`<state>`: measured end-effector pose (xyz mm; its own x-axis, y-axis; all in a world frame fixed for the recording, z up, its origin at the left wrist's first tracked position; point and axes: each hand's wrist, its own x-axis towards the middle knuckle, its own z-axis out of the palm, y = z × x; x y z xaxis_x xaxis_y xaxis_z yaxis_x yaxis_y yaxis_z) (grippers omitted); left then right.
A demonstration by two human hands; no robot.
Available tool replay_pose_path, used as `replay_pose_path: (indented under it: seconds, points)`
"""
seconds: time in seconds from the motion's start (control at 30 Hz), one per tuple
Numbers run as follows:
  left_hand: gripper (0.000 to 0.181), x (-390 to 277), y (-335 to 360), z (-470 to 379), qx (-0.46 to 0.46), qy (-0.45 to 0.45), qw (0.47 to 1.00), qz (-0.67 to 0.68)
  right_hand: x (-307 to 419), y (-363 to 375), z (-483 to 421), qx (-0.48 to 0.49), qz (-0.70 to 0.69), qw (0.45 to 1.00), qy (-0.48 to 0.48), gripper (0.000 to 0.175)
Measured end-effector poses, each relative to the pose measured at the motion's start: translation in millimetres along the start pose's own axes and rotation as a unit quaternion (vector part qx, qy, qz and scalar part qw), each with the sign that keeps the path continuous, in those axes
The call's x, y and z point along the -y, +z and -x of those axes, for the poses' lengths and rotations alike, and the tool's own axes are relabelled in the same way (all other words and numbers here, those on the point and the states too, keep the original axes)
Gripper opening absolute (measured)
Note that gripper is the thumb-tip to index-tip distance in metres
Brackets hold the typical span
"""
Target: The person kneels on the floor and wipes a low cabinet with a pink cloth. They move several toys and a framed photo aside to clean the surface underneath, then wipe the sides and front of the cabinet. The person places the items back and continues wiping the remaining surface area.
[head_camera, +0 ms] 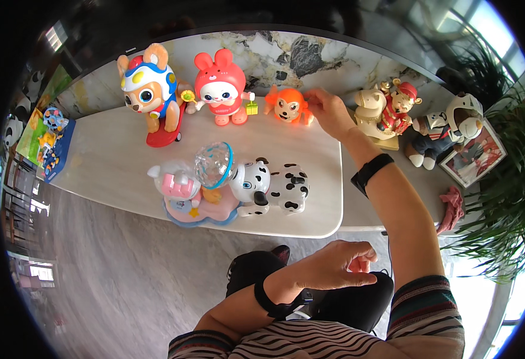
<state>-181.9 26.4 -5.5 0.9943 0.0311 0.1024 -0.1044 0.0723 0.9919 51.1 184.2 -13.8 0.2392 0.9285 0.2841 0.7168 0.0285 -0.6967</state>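
My right hand (327,110) reaches to the back of the pale tabletop (123,179). Its fingers grip the side of an orange monkey toy (288,107), and the fingertips are partly hidden. Over my lap, my left hand (341,264) holds nothing, its fingers loosely curled and the thumb apart. Left of the monkey stands a red and white doll toy (222,87) with round ears. Beyond it, a helmeted puppy toy (152,92) rides a red skateboard (166,134). Nearer to me are a spotted dalmatian toy (289,186) and a pink and white toy (181,190) with a clear faceted dome (213,165).
On the right, a lower surface holds a gold horse figurine (372,114), a helmeted plush bear (446,130), a framed photo (475,152) and a pink cloth (451,208). A leafy plant (509,193) overhangs there. A printed toy box (49,139) stands at the left end.
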Motion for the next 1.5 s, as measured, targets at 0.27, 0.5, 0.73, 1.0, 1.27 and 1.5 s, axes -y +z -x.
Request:
replay_pose_path:
  seconds: [0.27,0.5,0.73,1.0,1.27,1.5]
  points:
    - [0.034,3.4,2.8,-2.7,-0.001,0.008,1.000,-0.001,-8.7,9.8,-27.6,-0.006,-0.019,0.999,-0.045,0.022]
    - [0.035,2.6,1.2,-1.0,-0.013,-0.011,1.000,-0.016,-6.4,12.5,-22.8,-0.003,-0.057,0.998,-0.008,0.025]
    - [0.037,-1.3,3.4,0.1,-0.015,-0.003,1.000,-0.005,24.4,-16.3,3.7,-0.036,-0.099,0.994,0.039,0.032]
    - [0.044,-3.0,3.6,6.6,0.093,-0.019,0.989,-0.116,97.2,-17.2,133.8,0.176,-0.052,0.981,-0.054,0.084]
    - [0.046,2.3,14.1,5.8,0.076,-0.008,0.985,-0.156,104.9,-0.7,134.2,0.200,0.035,0.976,-0.082,0.086]
    - [0.045,3.6,17.4,2.9,0.080,-0.023,0.983,-0.166,104.1,1.5,138.6,0.172,0.006,0.983,-0.070,0.076]
